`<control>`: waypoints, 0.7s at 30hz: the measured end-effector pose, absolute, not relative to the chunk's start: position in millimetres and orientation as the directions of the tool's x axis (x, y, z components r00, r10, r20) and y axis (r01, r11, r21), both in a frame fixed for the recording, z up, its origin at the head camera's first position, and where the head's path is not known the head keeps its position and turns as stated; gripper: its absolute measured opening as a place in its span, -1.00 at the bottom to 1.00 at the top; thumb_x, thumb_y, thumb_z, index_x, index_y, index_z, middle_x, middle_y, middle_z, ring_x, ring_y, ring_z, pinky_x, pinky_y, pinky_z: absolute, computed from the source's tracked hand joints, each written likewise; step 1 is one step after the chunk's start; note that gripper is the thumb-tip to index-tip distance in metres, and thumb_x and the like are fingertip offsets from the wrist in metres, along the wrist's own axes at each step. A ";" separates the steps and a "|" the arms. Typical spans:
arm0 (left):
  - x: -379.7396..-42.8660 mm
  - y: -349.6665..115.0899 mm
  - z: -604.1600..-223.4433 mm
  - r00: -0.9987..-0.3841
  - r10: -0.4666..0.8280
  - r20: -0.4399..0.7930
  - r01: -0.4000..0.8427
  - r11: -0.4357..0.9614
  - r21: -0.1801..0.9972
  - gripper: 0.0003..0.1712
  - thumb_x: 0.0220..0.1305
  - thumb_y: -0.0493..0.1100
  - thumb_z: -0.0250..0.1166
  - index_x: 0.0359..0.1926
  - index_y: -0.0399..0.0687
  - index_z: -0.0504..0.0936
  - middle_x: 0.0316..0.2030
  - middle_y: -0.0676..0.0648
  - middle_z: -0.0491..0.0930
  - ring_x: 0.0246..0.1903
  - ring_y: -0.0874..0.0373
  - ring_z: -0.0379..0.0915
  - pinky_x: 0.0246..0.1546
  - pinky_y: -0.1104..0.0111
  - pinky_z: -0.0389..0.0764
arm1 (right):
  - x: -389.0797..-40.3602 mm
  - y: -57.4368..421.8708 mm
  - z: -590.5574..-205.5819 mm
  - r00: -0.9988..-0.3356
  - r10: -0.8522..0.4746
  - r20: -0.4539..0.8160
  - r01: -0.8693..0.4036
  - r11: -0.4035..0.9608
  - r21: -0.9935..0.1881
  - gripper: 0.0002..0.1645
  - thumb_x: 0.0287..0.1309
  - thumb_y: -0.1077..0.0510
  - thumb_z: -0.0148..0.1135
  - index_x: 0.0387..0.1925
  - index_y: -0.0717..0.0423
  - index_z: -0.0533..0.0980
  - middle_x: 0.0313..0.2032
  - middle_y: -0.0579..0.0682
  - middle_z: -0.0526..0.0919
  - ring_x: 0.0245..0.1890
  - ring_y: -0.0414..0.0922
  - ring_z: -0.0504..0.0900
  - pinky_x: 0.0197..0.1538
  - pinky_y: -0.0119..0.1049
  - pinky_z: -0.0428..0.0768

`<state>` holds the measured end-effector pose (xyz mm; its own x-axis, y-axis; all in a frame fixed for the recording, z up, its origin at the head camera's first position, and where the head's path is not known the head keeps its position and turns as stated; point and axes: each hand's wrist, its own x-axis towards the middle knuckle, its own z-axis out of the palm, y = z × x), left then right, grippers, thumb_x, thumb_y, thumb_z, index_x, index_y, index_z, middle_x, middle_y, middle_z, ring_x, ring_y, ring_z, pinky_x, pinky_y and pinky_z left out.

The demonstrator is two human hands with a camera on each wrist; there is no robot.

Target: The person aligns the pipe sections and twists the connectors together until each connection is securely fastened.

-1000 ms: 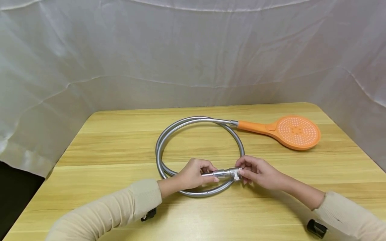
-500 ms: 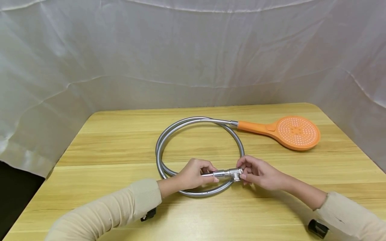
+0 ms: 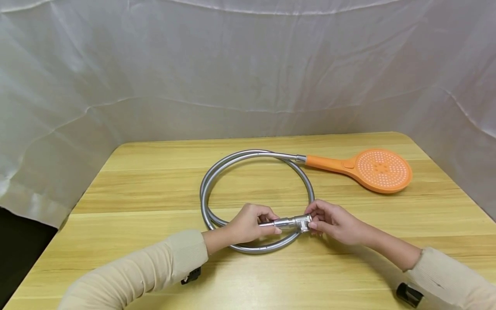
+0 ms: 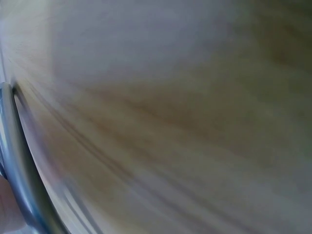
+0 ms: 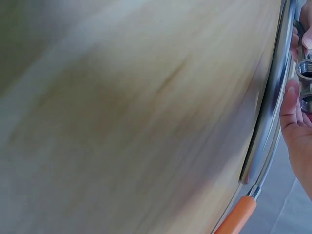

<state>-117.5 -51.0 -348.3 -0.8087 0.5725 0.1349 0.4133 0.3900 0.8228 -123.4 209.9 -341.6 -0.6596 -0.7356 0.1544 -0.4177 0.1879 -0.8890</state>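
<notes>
In the head view my left hand (image 3: 248, 224) grips the hose end just behind its chrome connector (image 3: 284, 223), thumb in front and fingers behind. On the connector's right end sits a small metal tee fitting (image 3: 302, 222), which my right hand (image 3: 336, 224) pinches between thumb and fingers. Two threaded openings of the tee fitting (image 5: 306, 87) show at the right edge of the right wrist view. The grey metal hose (image 3: 205, 189) lies coiled on the table behind both hands. An orange shower head (image 3: 381, 170) is joined to its other end. The left wrist view catches mostly table and some hose.
The wood-grain table (image 3: 147, 181) carries all of this. Pale grey cloth (image 3: 248, 77) hangs behind the table and along its sides. At the far left, beyond the table edge, there is a dark area (image 3: 19, 245).
The tee fitting has turned a little on the connector, and my right fingers have shifted slightly on it. My left hand, the coil and the shower head stay put.
</notes>
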 end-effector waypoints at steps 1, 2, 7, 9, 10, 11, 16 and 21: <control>-117.6 -51.2 -348.1 -0.808 0.572 0.138 0.416 0.390 0.821 -0.82 0.01 -0.22 0.41 -0.34 -0.22 0.68 -0.50 -0.09 0.67 -0.60 0.42 0.34 -0.61 0.57 0.43 | -123.5 209.7 -341.8 -0.661 -0.733 0.159 -0.421 0.188 -0.887 -0.79 0.24 0.35 0.03 -0.13 0.40 0.33 -0.37 0.14 0.54 -0.43 -0.19 0.57 -0.37 -0.33 0.61; -117.6 -51.3 -347.9 -0.808 0.573 0.139 0.417 0.391 0.821 -0.82 0.01 -0.21 0.41 -0.34 -0.22 0.68 -0.50 -0.09 0.67 -0.60 0.42 0.34 -0.61 0.57 0.43 | -123.5 209.7 -341.9 -0.663 -0.731 0.162 -0.425 0.189 -0.885 -0.80 0.24 0.35 0.03 -0.13 0.40 0.33 -0.38 0.14 0.54 -0.43 -0.18 0.56 -0.38 -0.33 0.61; -117.8 -51.8 -347.2 -0.809 0.572 0.135 0.420 0.403 0.813 -0.81 0.01 -0.19 0.41 -0.33 -0.19 0.68 -0.49 -0.07 0.67 -0.58 0.42 0.34 -0.59 0.58 0.44 | -123.4 209.7 -343.6 -0.674 -0.719 0.170 -0.429 0.194 -0.883 -0.82 0.26 0.34 0.00 -0.13 0.39 0.35 -0.41 0.18 0.55 -0.45 -0.20 0.56 -0.40 -0.34 0.60; -117.4 -51.6 -346.7 -0.811 0.570 0.132 0.419 0.408 0.811 -0.81 0.02 -0.18 0.41 -0.33 -0.19 0.68 -0.49 -0.07 0.67 -0.58 0.42 0.34 -0.58 0.58 0.44 | -123.2 210.1 -344.0 -0.681 -0.715 0.162 -0.422 0.202 -0.884 -0.82 0.26 0.33 0.00 -0.13 0.39 0.35 -0.41 0.21 0.55 -0.46 -0.21 0.56 -0.42 -0.34 0.59; -117.2 -51.5 -346.4 -0.811 0.570 0.131 0.418 0.409 0.811 -0.81 0.02 -0.18 0.41 -0.33 -0.19 0.68 -0.49 -0.07 0.67 -0.57 0.42 0.34 -0.57 0.58 0.44 | -123.1 210.2 -344.1 -0.684 -0.712 0.156 -0.418 0.208 -0.884 -0.81 0.27 0.33 0.00 -0.13 0.39 0.35 -0.41 0.22 0.55 -0.46 -0.21 0.56 -0.44 -0.34 0.59; -117.0 -51.5 -346.1 -0.811 0.570 0.130 0.418 0.411 0.810 -0.81 0.02 -0.19 0.41 -0.32 -0.19 0.69 -0.48 -0.07 0.67 -0.57 0.42 0.35 -0.56 0.57 0.45 | -123.0 210.4 -344.1 -0.689 -0.710 0.147 -0.412 0.217 -0.885 -0.81 0.27 0.32 0.00 -0.13 0.39 0.35 -0.42 0.24 0.55 -0.47 -0.21 0.56 -0.45 -0.35 0.58; -116.2 -51.3 -345.1 -0.813 0.567 0.131 0.419 0.414 0.808 -0.80 0.02 -0.19 0.41 -0.32 -0.20 0.68 -0.47 -0.08 0.68 -0.57 0.42 0.35 -0.55 0.56 0.46 | -121.9 210.0 -342.4 -0.720 -0.686 0.102 -0.384 0.272 -0.882 -0.79 0.28 0.28 0.01 -0.13 0.37 0.37 -0.43 0.22 0.56 -0.49 -0.23 0.55 -0.50 -0.35 0.56; -115.8 -50.4 -343.9 -0.816 0.561 0.137 0.420 0.415 0.807 -0.81 0.01 -0.19 0.41 -0.33 -0.20 0.69 -0.50 -0.08 0.67 -0.59 0.42 0.33 -0.59 0.57 0.44 | -119.1 208.3 -339.5 -0.746 -0.656 0.114 -0.389 0.290 -0.874 -0.79 0.24 0.28 0.06 -0.14 0.38 0.40 -0.43 0.13 0.56 -0.47 -0.25 0.54 -0.43 -0.38 0.57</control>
